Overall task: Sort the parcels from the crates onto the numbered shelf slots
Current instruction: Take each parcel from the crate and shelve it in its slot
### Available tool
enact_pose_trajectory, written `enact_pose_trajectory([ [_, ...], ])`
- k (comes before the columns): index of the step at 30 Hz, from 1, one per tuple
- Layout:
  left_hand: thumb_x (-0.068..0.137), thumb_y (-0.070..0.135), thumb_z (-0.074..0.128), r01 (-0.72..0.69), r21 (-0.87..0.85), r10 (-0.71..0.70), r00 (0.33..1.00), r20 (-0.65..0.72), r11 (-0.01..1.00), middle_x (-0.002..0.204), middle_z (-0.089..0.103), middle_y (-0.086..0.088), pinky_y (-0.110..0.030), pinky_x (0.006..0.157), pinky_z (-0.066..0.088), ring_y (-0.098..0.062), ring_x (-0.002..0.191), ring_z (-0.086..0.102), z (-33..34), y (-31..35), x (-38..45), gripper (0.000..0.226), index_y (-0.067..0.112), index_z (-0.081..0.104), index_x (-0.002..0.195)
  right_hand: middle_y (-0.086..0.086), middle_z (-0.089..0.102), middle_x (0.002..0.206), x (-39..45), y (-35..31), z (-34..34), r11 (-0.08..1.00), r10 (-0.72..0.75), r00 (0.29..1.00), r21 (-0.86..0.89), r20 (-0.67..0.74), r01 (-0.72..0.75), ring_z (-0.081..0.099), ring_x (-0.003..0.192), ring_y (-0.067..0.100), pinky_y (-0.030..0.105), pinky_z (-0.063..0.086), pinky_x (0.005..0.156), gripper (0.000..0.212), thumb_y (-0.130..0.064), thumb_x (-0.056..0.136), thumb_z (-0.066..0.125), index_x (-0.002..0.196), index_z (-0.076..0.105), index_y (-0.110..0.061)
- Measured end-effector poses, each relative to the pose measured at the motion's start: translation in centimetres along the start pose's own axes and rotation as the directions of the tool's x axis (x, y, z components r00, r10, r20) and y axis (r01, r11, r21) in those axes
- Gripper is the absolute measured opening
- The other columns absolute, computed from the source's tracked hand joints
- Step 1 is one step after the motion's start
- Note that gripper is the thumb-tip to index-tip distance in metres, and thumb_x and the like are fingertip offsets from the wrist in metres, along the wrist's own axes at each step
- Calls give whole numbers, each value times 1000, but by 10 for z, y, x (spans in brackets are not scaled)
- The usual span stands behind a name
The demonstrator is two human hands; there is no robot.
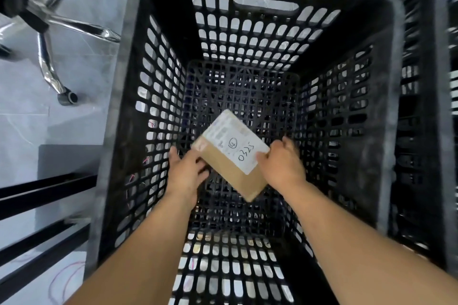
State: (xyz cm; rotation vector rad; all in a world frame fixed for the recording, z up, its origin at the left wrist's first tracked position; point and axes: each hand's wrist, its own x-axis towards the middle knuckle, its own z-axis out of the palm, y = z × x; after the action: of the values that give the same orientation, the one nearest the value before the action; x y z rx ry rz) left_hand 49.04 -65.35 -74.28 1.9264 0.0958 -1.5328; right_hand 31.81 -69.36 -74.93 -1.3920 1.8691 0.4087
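A small brown cardboard parcel (233, 156) with a white label and handwritten digits is held deep inside a black perforated plastic crate (128, 96). My left hand (186, 173) grips the parcel's left edge, fingers curled under it. My right hand (282, 163) holds the right edge, thumb on the label. The parcel is tilted and sits above the crate's grid floor. No other parcel shows in this crate.
A second black crate (421, 131) stands tight against the right side. A chrome office-chair base with castors (52, 39) is on the grey floor at upper left. Black shelf rails (42, 195) run at lower left.
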Motion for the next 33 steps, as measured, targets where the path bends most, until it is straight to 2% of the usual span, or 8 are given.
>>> enact_pose_trajectory([
  [3, 97, 13, 49, -104, -66, 110, 990, 88, 992, 147, 41, -8, -42, 110, 36, -19, 124, 48, 3, 5, -5, 70, 28, 8, 152, 11, 45, 135, -5, 8, 9, 1000, 16, 1000, 24, 25, -17, 43, 121, 28, 39, 44, 94, 51, -48, 97, 38, 121, 56, -8],
  [8, 88, 21, 61, -99, 342, 24, 976, 215, 934, 147, 41, 3, -34, 105, 35, -17, 127, 46, -3, -9, -1, 82, 38, 11, 151, 4, 41, 146, -11, 15, 16, 885, 27, 992, 458, 121, -80, 43, 129, 24, 35, 39, 98, 56, -41, 97, 46, 147, 30, -24],
  [12, 84, 8, 62, -166, 476, 12, 951, 309, 864, 131, 54, 17, -35, 106, 37, -10, 118, 52, -8, -22, -2, 90, 47, 13, 148, -8, 44, 144, -15, 13, 20, 754, -101, 969, 653, 227, -75, 44, 123, 13, 25, 35, 94, 61, -25, 96, 51, 149, 23, -36],
  [17, 84, -8, 60, -235, 463, 61, 931, 361, 854, 131, 44, 19, -24, 102, 37, -8, 123, 46, -12, -25, -3, 100, 44, 4, 148, -13, 44, 141, -15, 15, 24, 722, -172, 946, 689, 274, -68, 42, 118, 5, 21, 37, 92, 87, 5, 87, 54, 148, 17, -44],
  [22, 84, -11, 60, -304, 439, 128, 913, 386, 846, 136, 43, 16, -9, 79, 49, -6, 114, 54, -17, -30, 2, 101, 49, 7, 145, -15, 44, 136, -14, 18, 29, 714, -208, 938, 698, 276, -47, 42, 116, 4, 20, 38, 91, 97, 9, 85, 55, 147, 8, -48],
  [27, 83, -3, 64, -400, 471, 183, 879, 440, 787, 146, 38, 11, -24, 96, 47, -11, 124, 48, -25, -32, 8, 101, 69, 11, 130, -25, 46, 122, -13, 20, 32, 672, -234, 937, 739, 261, -38, 45, 119, 6, 24, 39, 94, 99, 13, 81, 56, 145, 14, -51],
  [30, 84, -7, 62, -423, 432, 221, 869, 443, 796, 140, 42, 10, -7, 71, 48, -5, 113, 52, -24, -33, 8, 95, 59, 16, 135, -25, 50, 112, -10, 18, 30, 669, -233, 941, 743, 243, -26, 54, 100, 3, 25, 48, 85, 99, 14, 79, 57, 144, 19, -51],
  [33, 84, -12, 60, -439, 401, 247, 860, 446, 804, 127, 47, 14, -6, 65, 48, 1, 100, 56, -23, -30, 5, 94, 51, 18, 139, -12, 57, 113, -12, 16, 24, 669, -236, 948, 743, 213, 0, 56, 94, 4, 30, 54, 81, 99, 13, 78, 60, 144, 23, -49],
])
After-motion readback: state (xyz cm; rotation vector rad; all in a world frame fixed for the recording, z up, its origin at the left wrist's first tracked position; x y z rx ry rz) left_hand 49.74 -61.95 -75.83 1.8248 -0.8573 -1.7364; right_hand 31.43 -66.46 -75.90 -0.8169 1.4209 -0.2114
